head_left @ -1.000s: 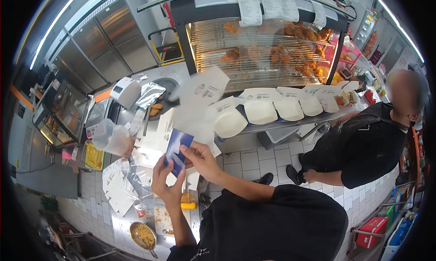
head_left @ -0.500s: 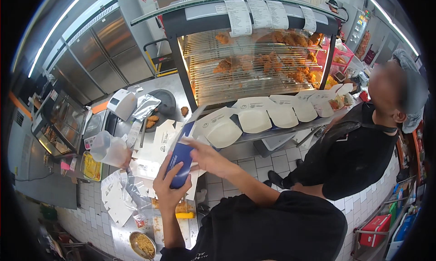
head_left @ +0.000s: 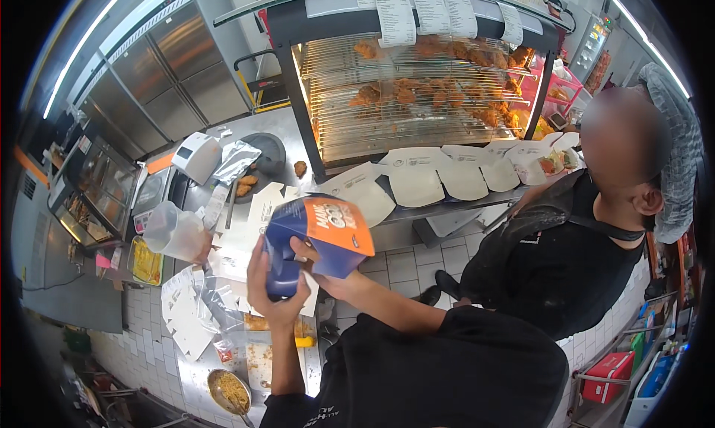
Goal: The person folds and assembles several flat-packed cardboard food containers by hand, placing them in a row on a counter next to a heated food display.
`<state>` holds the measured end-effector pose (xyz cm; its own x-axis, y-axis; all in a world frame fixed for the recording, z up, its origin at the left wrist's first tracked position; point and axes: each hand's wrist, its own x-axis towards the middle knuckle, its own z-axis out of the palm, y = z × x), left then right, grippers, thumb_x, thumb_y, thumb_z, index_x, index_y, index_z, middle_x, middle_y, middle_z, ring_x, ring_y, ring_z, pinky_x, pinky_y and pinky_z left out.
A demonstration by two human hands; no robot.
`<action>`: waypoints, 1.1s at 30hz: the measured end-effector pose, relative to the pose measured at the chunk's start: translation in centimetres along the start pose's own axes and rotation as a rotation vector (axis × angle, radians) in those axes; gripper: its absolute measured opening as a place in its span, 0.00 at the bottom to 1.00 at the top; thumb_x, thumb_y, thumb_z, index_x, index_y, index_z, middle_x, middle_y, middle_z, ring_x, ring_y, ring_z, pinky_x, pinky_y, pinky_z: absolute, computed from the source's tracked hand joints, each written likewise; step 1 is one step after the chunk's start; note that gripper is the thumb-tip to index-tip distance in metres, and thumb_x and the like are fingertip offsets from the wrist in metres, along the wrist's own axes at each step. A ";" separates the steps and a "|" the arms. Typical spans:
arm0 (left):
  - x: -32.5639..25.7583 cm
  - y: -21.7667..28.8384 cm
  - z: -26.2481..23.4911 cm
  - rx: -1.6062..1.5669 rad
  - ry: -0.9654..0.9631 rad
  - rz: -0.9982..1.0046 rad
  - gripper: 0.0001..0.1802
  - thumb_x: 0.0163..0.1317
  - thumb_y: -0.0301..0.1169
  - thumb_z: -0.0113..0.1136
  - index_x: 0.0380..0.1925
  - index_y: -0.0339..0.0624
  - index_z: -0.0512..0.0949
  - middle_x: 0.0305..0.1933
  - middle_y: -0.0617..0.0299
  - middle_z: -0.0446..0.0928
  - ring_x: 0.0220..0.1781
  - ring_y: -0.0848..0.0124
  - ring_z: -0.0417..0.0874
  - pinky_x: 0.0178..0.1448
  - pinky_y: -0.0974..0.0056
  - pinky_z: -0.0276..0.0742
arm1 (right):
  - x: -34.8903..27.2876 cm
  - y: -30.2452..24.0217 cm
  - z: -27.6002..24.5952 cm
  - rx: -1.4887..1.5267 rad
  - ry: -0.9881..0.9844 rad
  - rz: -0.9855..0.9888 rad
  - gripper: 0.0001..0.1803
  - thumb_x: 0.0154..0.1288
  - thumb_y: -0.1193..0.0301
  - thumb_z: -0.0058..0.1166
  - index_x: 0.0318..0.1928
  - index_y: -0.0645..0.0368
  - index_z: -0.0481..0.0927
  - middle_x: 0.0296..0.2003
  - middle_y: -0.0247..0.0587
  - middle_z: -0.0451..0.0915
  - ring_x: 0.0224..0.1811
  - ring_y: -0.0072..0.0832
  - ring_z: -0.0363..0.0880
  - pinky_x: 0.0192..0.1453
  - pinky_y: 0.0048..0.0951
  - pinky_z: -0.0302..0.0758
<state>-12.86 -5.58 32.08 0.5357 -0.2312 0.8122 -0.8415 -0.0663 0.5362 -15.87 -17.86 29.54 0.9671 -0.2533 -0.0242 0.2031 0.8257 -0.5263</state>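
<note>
A blue and orange cardboard takeaway box (head_left: 337, 230) is held up over the steel counter, its printed outside facing up. My left hand (head_left: 277, 290) grips its blue end, fingers and thumb on either side of a blue panel. Against the box's lower side, my right hand (head_left: 322, 270) holds on from the right, its fingers partly hidden by the cardboard. Flat white box blanks (head_left: 269, 204) lie beneath and beyond my hands. To the right, several opened white boxes (head_left: 417, 184) stand in a row before the heated display cabinet (head_left: 424, 104).
A co-worker (head_left: 551, 249) stands close on the right. On the counter are a clear plastic jug (head_left: 176, 233), a foil bag (head_left: 238, 162), a yellow-handled tool (head_left: 304, 341) and a bowl of shredded food (head_left: 230, 391). Fried pieces (head_left: 246, 182) lie near a dark round pan (head_left: 262, 156).
The box has turned in my hands, so its orange printed face now shows and its shape is opened out. The co-worker's head has moved lower and nearer.
</note>
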 end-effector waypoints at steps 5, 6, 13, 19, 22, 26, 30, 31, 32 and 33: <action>-0.6 -0.5 -2.3 0.262 -0.031 -0.188 0.25 0.48 0.27 0.72 0.50 0.38 0.81 0.59 0.47 0.77 0.57 0.55 0.81 0.60 0.56 0.77 | 0.2 1.4 -3.1 0.147 -0.205 0.016 0.18 0.69 0.65 0.57 0.55 0.61 0.75 0.47 0.46 0.82 0.52 0.40 0.83 0.53 0.43 0.84; -1.1 -1.0 -2.6 0.260 0.003 -0.166 0.26 0.48 0.26 0.72 0.51 0.38 0.81 0.58 0.48 0.77 0.55 0.56 0.81 0.58 0.57 0.77 | 0.3 2.0 -3.7 0.200 -0.299 0.010 0.21 0.70 0.64 0.55 0.57 0.64 0.72 0.50 0.49 0.80 0.54 0.41 0.82 0.57 0.41 0.81; -1.4 -0.3 -3.6 -0.208 0.428 -0.395 0.30 0.59 0.25 0.62 0.61 0.29 0.68 0.55 0.51 0.75 0.51 0.67 0.78 0.56 0.63 0.75 | 3.8 1.0 -7.8 -0.225 -0.201 -0.197 0.32 0.65 0.64 0.61 0.63 0.68 0.66 0.56 0.53 0.76 0.60 0.43 0.76 0.64 0.37 0.72; -3.7 -1.4 -1.3 0.007 0.621 -0.412 0.28 0.66 0.28 0.58 0.62 0.32 0.62 0.57 0.50 0.71 0.59 0.63 0.74 0.65 0.59 0.70 | 5.6 3.2 -6.8 -0.966 0.076 -0.545 0.42 0.57 0.65 0.70 0.66 0.67 0.62 0.62 0.52 0.72 0.66 0.41 0.69 0.68 0.36 0.67; -3.9 -2.3 -3.0 -0.010 0.721 -0.571 0.24 0.69 0.35 0.55 0.60 0.34 0.66 0.60 0.49 0.70 0.58 0.62 0.76 0.60 0.57 0.74 | 5.3 1.6 -8.6 -0.897 -0.031 -0.287 0.43 0.52 0.64 0.74 0.64 0.64 0.65 0.59 0.50 0.74 0.63 0.38 0.71 0.66 0.38 0.68; -4.9 -2.1 -2.9 0.057 0.661 -0.609 0.22 0.70 0.37 0.54 0.58 0.33 0.70 0.57 0.50 0.72 0.55 0.61 0.77 0.58 0.58 0.75 | 3.8 -0.1 -7.1 -1.149 -0.001 -0.248 0.26 0.54 0.67 0.70 0.53 0.64 0.79 0.42 0.48 0.85 0.43 0.32 0.84 0.50 0.35 0.76; -5.5 -2.6 -2.9 0.144 0.622 -0.487 0.22 0.69 0.36 0.55 0.56 0.32 0.70 0.55 0.51 0.73 0.54 0.62 0.78 0.56 0.58 0.77 | 4.1 -1.5 -5.8 -1.103 0.021 -0.507 0.18 0.60 0.69 0.64 0.49 0.65 0.82 0.40 0.46 0.86 0.41 0.28 0.83 0.46 0.31 0.77; -5.5 -2.8 -3.4 0.160 0.617 -0.473 0.22 0.69 0.36 0.55 0.56 0.32 0.70 0.54 0.51 0.73 0.53 0.63 0.78 0.56 0.58 0.77 | 3.1 -2.5 -4.4 -1.067 0.036 -0.458 0.16 0.61 0.69 0.62 0.47 0.65 0.82 0.39 0.45 0.86 0.41 0.28 0.83 0.45 0.30 0.78; -5.3 -2.9 -3.6 0.163 0.616 -0.458 0.22 0.69 0.36 0.55 0.55 0.31 0.70 0.54 0.51 0.73 0.53 0.63 0.78 0.55 0.58 0.78 | 2.2 -3.2 -3.5 -1.032 0.057 -0.412 0.14 0.62 0.70 0.60 0.46 0.66 0.83 0.37 0.44 0.86 0.41 0.28 0.83 0.44 0.29 0.78; -5.3 -2.9 -3.3 0.177 0.588 -0.429 0.22 0.68 0.36 0.55 0.55 0.31 0.70 0.53 0.51 0.73 0.53 0.63 0.78 0.55 0.58 0.78 | 2.5 -2.3 -5.3 -0.843 0.062 -0.372 0.14 0.63 0.70 0.59 0.46 0.66 0.83 0.38 0.44 0.86 0.41 0.27 0.84 0.43 0.29 0.78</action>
<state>-13.01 -0.94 26.96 0.7266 0.4043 0.5555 -0.5221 -0.2006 0.8290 -14.76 -23.10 26.20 0.8471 -0.4751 0.2382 0.2970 0.0514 -0.9535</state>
